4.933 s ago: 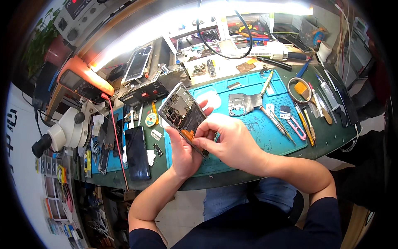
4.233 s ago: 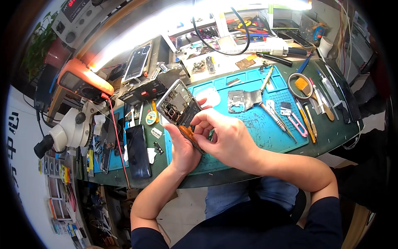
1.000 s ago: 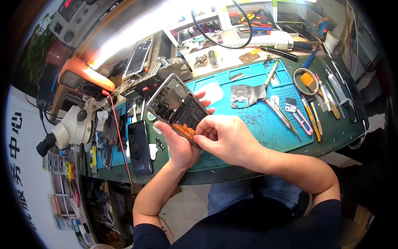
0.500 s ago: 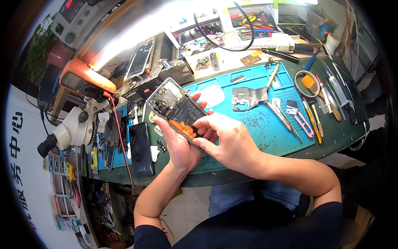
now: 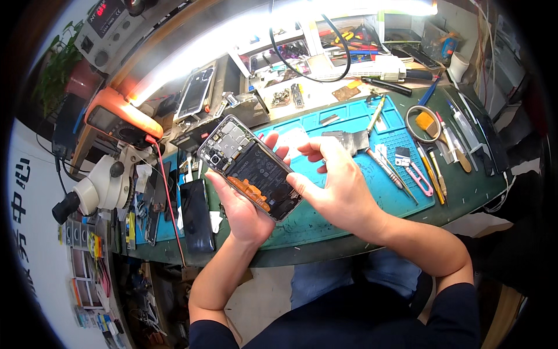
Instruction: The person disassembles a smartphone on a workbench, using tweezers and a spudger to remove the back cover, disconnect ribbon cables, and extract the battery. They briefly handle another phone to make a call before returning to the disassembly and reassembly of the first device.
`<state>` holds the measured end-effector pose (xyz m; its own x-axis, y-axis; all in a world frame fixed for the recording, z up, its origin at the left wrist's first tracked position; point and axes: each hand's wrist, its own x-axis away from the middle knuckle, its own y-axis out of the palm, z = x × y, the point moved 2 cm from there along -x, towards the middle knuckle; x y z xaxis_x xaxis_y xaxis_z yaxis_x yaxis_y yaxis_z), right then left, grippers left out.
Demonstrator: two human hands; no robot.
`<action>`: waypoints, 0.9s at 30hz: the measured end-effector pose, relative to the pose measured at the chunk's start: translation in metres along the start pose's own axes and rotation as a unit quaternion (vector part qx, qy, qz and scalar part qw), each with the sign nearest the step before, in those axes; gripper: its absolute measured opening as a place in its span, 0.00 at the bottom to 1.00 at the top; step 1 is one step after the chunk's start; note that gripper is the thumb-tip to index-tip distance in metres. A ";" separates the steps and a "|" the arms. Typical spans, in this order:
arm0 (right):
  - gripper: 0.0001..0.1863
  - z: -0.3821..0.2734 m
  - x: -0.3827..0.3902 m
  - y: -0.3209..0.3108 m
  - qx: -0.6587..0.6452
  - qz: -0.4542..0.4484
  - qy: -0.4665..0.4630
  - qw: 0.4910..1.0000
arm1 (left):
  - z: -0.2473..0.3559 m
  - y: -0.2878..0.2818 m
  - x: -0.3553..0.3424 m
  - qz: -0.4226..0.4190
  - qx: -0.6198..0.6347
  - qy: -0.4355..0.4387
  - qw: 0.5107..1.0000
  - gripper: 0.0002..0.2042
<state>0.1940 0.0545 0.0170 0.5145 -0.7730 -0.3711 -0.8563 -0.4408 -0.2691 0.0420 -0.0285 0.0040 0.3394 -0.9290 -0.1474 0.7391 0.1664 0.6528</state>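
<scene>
Right hand (image 5: 346,189) has drawn back from beside the orange flex strip (image 5: 249,192); its fingers stand wide, thumb tip at the coverless smartphone's (image 5: 263,168) edge, contact cannot be told. Left hand (image 5: 247,218) holds the phone tilted, fingers around its sides, above the blue mat (image 5: 308,224) on the bench (image 5: 459,199).

Wide fisheye view from the person's head, facing down and forward. Left hand (image 5: 247,215) and right hand (image 5: 349,189) appear close, over the workbench (image 5: 465,193).
</scene>
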 end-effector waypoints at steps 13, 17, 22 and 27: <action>0.09 -0.001 -0.007 -0.005 -0.006 -0.048 0.004 0.999 | -0.003 0.001 0.006 -0.045 0.009 -0.059 0.997 0.50; 0.11 0.002 -0.011 -0.007 -0.114 -0.108 0.106 0.982 | 0.000 0.004 0.004 -0.033 -0.003 -0.079 0.996 0.50; 0.12 0.020 0.013 -0.006 -0.226 -0.181 0.204 0.935 | 0.003 0.000 0.006 -0.076 -0.113 -0.201 0.970 0.34; 0.13 0.008 0.038 -0.042 -0.142 -0.239 0.236 0.931 | -0.003 -0.001 0.014 -0.020 -0.166 -0.270 0.948 0.24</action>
<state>0.2501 0.0468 0.0070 0.8207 -0.5422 0.1803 -0.5461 -0.8371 -0.0319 0.0481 -0.0411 -0.0009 0.0263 -0.9553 0.2944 0.9179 0.1397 0.3714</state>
